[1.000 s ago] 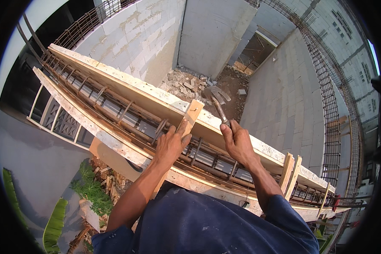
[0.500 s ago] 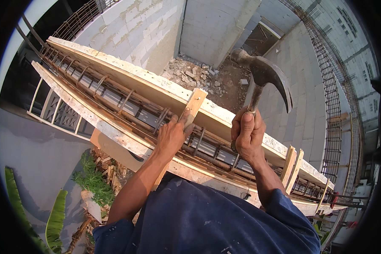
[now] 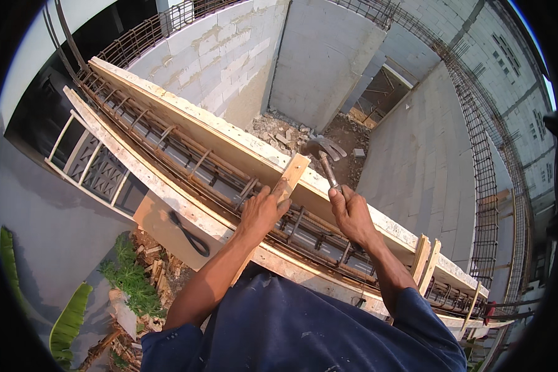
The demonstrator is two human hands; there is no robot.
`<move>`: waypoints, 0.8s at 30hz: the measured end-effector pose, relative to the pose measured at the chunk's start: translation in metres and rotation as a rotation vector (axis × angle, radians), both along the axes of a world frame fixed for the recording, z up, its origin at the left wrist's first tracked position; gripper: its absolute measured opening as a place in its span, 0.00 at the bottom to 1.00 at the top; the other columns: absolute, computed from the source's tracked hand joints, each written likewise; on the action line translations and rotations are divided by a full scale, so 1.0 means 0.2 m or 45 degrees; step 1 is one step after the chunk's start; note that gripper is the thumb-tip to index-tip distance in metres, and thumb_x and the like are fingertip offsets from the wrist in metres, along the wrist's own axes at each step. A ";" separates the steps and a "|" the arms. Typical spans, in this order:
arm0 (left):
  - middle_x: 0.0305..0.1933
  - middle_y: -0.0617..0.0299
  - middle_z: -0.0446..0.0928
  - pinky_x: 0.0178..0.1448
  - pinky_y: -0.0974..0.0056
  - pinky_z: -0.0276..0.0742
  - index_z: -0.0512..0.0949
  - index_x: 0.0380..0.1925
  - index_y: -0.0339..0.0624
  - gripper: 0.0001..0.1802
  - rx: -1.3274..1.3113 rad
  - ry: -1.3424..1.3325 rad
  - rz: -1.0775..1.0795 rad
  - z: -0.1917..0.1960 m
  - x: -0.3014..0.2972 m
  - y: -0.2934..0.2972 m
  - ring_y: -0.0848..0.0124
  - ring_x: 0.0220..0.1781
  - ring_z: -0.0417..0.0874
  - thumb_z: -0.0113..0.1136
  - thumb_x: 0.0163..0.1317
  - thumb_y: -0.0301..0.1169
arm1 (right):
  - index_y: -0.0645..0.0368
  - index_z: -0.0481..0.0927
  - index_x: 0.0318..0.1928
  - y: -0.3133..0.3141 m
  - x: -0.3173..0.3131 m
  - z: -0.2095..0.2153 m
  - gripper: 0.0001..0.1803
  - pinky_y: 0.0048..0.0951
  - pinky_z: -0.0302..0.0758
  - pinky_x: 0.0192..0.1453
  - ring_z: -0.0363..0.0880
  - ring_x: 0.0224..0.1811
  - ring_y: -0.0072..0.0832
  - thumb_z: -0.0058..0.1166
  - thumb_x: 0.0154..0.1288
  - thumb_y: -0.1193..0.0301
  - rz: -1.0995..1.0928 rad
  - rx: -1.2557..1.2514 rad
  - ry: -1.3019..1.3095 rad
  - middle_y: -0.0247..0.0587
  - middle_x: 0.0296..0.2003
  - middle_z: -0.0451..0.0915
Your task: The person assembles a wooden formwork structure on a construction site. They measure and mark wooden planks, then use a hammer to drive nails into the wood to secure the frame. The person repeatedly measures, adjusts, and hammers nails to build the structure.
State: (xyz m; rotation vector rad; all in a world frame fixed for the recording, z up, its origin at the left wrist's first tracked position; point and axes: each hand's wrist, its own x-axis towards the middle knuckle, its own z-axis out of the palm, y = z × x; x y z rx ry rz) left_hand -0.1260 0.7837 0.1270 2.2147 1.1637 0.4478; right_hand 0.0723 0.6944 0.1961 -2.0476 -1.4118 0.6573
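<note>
My right hand is closed around the handle of a claw hammer. The steel head is just beyond the far formwork board, close to the end of a short wooden strip. That strip lies across the two long boards, with a nail visible near its far end. With its fingers and thumb about the strip, my left hand grips it over the gap. Between the far board and the near formwork board runs a rusty rebar cage.
More wooden strips cross the boards at the right. Beyond them, block walls surround a deep space with rubble at its bottom. A white metal frame, a black cord loop and green plants are at the left.
The hammer has come down from its raised position, leftward toward the strip's far end. My left hand keeps its grip on the strip. The whole view has shifted slightly.
</note>
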 end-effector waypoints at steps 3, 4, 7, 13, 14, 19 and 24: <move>0.41 0.42 0.77 0.48 0.46 0.78 0.68 0.69 0.45 0.35 -0.028 0.020 -0.026 0.00 0.00 0.02 0.43 0.43 0.82 0.63 0.64 0.42 | 0.68 0.73 0.33 -0.02 0.00 -0.03 0.30 0.53 0.69 0.36 0.75 0.27 0.59 0.40 0.78 0.50 -0.066 0.050 0.042 0.65 0.23 0.75; 0.41 0.41 0.77 0.48 0.46 0.79 0.68 0.69 0.47 0.35 -0.033 0.041 -0.004 0.01 0.00 0.01 0.43 0.44 0.83 0.63 0.64 0.44 | 0.68 0.73 0.32 -0.03 0.00 -0.05 0.30 0.52 0.69 0.36 0.74 0.27 0.59 0.40 0.78 0.50 -0.004 0.069 0.036 0.65 0.23 0.75; 0.41 0.42 0.77 0.49 0.47 0.79 0.68 0.69 0.47 0.35 -0.057 0.098 -0.015 0.04 0.00 0.02 0.42 0.43 0.83 0.63 0.64 0.45 | 0.60 0.69 0.30 -0.01 0.03 -0.08 0.27 0.30 0.65 0.17 0.66 0.14 0.22 0.43 0.77 0.49 -0.127 -0.105 0.016 0.33 0.17 0.68; 0.51 0.50 0.75 0.60 0.55 0.74 0.75 0.63 0.43 0.27 0.538 -0.481 0.124 0.04 -0.42 -0.02 0.53 0.55 0.75 0.63 0.66 0.41 | 0.54 0.67 0.26 -0.11 0.00 -0.15 0.27 0.24 0.66 0.14 0.67 0.12 0.19 0.53 0.71 0.46 -0.159 0.176 0.910 0.30 0.16 0.67; 0.50 0.51 0.75 0.58 0.56 0.74 0.77 0.60 0.41 0.24 0.586 -0.557 0.342 0.01 -0.59 -0.06 0.55 0.53 0.77 0.63 0.67 0.38 | 0.54 0.68 0.26 -0.12 0.00 -0.16 0.25 0.25 0.66 0.15 0.67 0.13 0.19 0.57 0.70 0.49 -0.321 0.105 0.863 0.30 0.16 0.68; 0.39 0.51 0.77 0.45 0.56 0.75 0.80 0.40 0.32 0.07 0.347 -0.390 1.243 -0.41 -1.29 -0.50 0.57 0.38 0.81 0.57 0.68 0.25 | 0.59 0.75 0.34 -0.05 0.14 -0.21 0.16 0.25 0.70 0.27 0.71 0.21 0.20 0.63 0.66 0.60 -0.333 0.187 0.464 0.32 0.21 0.73; 0.36 0.44 0.82 0.47 0.48 0.79 0.84 0.36 0.41 0.10 -0.724 0.135 0.411 -0.93 -1.26 -1.23 0.47 0.40 0.84 0.62 0.57 0.33 | 0.60 0.79 0.38 0.17 0.46 -0.32 0.12 0.27 0.71 0.45 0.73 0.34 0.23 0.61 0.63 0.64 -0.330 0.313 0.190 0.33 0.33 0.78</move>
